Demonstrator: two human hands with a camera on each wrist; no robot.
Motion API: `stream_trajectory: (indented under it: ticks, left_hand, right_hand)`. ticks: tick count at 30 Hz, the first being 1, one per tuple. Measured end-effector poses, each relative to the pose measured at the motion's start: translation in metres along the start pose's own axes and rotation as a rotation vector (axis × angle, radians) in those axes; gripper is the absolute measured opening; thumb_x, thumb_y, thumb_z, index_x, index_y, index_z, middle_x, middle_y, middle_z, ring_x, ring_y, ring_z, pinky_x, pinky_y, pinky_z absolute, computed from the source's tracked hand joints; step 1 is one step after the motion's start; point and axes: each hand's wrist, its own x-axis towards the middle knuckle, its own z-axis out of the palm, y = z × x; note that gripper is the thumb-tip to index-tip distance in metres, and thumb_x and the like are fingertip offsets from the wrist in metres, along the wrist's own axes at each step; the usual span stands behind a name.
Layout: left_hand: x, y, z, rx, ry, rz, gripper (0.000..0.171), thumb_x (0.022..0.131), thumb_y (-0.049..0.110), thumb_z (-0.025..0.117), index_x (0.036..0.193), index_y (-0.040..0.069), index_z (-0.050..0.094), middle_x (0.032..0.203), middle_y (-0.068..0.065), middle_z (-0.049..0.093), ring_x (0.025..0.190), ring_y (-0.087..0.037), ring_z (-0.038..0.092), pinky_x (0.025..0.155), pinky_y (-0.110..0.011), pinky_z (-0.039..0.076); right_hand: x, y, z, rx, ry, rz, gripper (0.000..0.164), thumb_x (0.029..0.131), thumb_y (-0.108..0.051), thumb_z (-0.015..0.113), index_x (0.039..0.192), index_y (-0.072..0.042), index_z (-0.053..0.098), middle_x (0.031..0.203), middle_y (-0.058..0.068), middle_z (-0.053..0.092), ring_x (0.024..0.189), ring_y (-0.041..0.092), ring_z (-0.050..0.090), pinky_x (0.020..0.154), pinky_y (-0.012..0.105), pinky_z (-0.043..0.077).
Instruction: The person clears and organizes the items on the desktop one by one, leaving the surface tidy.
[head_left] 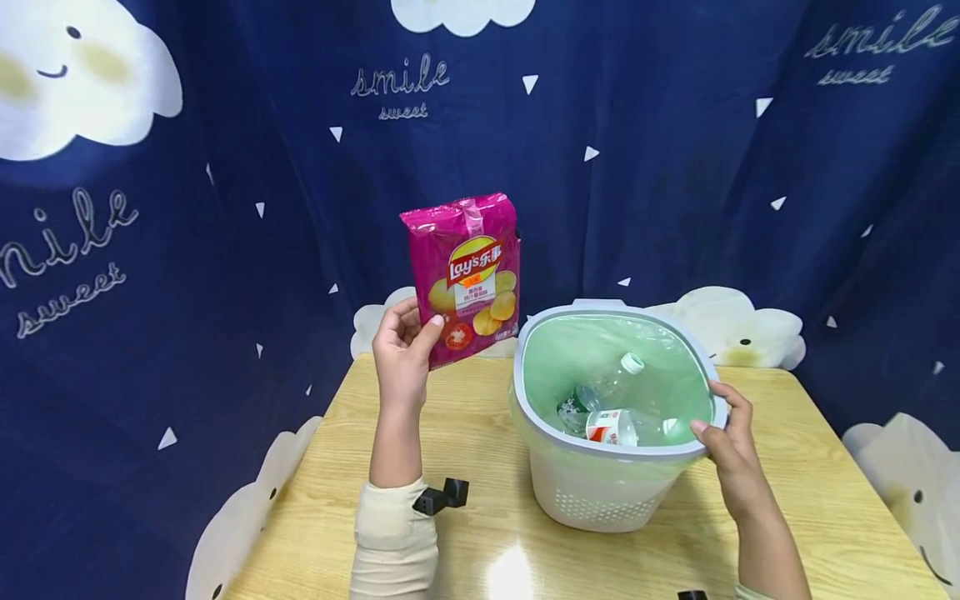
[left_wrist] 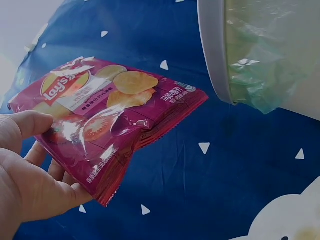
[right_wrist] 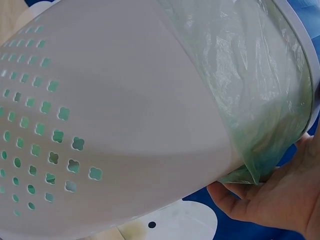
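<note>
My left hand (head_left: 403,350) pinches a magenta Lay's chip bag (head_left: 472,283) by its lower left side, holding it up above the table, left of the trash can. The left wrist view shows the thumb on the bag's front and the fingers behind it. At the right, my right hand (head_left: 738,437) grips the grey rim of the white trash can (head_left: 600,492), thumb over the rim. A green liner bag (head_left: 555,358) lines the can and folds over its outside (right_wrist: 250,85). Inside lie a clear plastic bottle (head_left: 622,375) with a white cap and a white-and-red labelled container (head_left: 611,427).
The can stands on a light wooden table (head_left: 465,467). Behind the table hangs a dark blue curtain (head_left: 285,208) with white clouds and triangles. A small black device (head_left: 442,497) is fixed at the left wrist over a cream sleeve.
</note>
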Motion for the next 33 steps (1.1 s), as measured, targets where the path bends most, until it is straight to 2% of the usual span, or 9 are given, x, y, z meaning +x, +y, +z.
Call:
stream_trajectory:
  ticks: [7,15,20,27,33]
  left_hand:
    - [0.008,0.005,0.009,-0.005,-0.027,-0.009,0.025,0.084,-0.004,0.062,0.108,0.003,0.058,0.092,-0.009,0.055,0.082,-0.017,0.051,0.074,-0.029,0.05]
    - [0.021,0.007,0.02,0.019,-0.077,-0.031,0.023,0.084,-0.001,0.063,0.106,0.005,0.059,0.09,-0.008,0.055,0.082,-0.017,0.051,0.075,-0.033,0.047]
    - [0.029,0.006,0.028,0.001,-0.101,-0.07,0.02,0.084,0.0,0.063,0.103,0.006,0.059,0.088,-0.007,0.055,0.082,-0.015,0.05,0.072,-0.032,0.048]
    - [0.041,-0.005,0.04,0.024,-0.181,-0.121,0.014,0.086,0.005,0.064,0.1,0.004,0.059,0.089,-0.008,0.054,0.087,-0.017,0.052,0.078,-0.033,0.049]
    - [0.05,-0.006,0.051,0.068,-0.26,-0.147,0.012,0.086,0.006,0.064,0.097,0.004,0.059,0.088,-0.008,0.054,0.089,-0.02,0.054,0.07,-0.033,0.051]
  right_hand:
    - [0.0,-0.001,0.0,-0.015,0.001,0.011,0.051,0.093,-0.009,0.04,0.137,-0.025,0.02,0.135,0.01,0.018,0.1,0.01,0.046,0.072,0.02,0.039]
    - [0.001,-0.001,0.0,-0.009,0.008,0.002,0.05,0.093,-0.009,0.04,0.137,-0.024,0.022,0.133,0.009,0.021,0.097,0.009,0.048,0.071,0.02,0.039]
    - [0.002,0.0,-0.001,0.0,0.014,0.002,0.049,0.093,-0.009,0.04,0.136,-0.024,0.023,0.131,0.008,0.024,0.094,0.007,0.05,0.071,0.021,0.04]
    - [0.0,0.002,-0.001,0.0,0.021,0.013,0.048,0.093,-0.01,0.04,0.136,-0.025,0.023,0.132,0.008,0.023,0.097,0.008,0.048,0.071,0.021,0.039]
    - [0.001,0.002,-0.001,0.0,0.012,0.001,0.049,0.093,-0.009,0.039,0.136,-0.024,0.022,0.134,0.009,0.02,0.101,0.01,0.046,0.073,0.02,0.039]
